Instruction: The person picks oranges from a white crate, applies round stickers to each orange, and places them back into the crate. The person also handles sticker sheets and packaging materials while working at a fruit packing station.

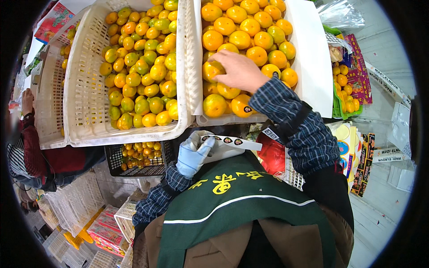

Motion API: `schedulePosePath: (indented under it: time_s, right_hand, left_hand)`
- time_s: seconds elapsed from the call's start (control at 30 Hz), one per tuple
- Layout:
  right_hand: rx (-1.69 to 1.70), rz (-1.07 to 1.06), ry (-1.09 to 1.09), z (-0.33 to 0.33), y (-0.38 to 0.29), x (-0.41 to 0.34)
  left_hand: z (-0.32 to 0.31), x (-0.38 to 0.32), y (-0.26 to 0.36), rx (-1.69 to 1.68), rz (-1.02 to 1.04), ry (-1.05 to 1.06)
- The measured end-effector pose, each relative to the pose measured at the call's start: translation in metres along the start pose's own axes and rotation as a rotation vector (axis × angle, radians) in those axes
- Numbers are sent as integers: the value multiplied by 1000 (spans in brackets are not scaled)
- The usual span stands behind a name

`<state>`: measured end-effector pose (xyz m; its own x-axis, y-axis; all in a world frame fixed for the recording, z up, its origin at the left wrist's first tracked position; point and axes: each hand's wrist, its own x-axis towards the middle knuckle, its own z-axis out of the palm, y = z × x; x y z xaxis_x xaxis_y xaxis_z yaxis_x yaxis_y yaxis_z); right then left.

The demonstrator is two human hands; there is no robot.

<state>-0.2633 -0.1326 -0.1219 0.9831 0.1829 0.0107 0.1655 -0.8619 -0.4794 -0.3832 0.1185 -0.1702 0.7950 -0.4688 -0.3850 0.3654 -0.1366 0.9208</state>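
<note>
My bare right hand [239,70] reaches over the mandarins in a white-lined crate. Its thumb and a fingertip lie at the edge of one orange mandarin [211,71]; I cannot tell if they grip it. In my left hand [193,155], in a pale blue and white glove, is a white strip [246,144] with small dark oval stickers along it. A similar dark sticker [247,109] is on a mandarin near the crate's front edge. Another sticker [276,74] shows on a mandarin by my right sleeve.
Left of my crate stands a white plastic crate [82,110] of smaller green-orange mandarins. Below it a black crate [112,164] holds small citrus fruits. A green basket [352,114] and sticker sheets [345,134] lie at right. Another person's hand [27,100] shows at far left.
</note>
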Motion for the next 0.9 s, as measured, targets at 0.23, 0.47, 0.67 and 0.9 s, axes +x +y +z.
schedulePosePath:
  time_s: [0.23,0.47,0.67,0.9]
  right_hand:
    - [-244,57,3,20,-25,5]
    - [-88,54,284,18,-29,-6]
    - [389,-63,131,-24,-54,-71]
    - [588,-149,-298,-30,-68,-115]
  left_hand:
    - [-12,-5,0,54,-36,-39]
    - [-25,-11,-7,-73,-60,-135]
    - [-22,-13,-2,-558,130,-379]
    - [-11,-13,-9,-692,66,-461]
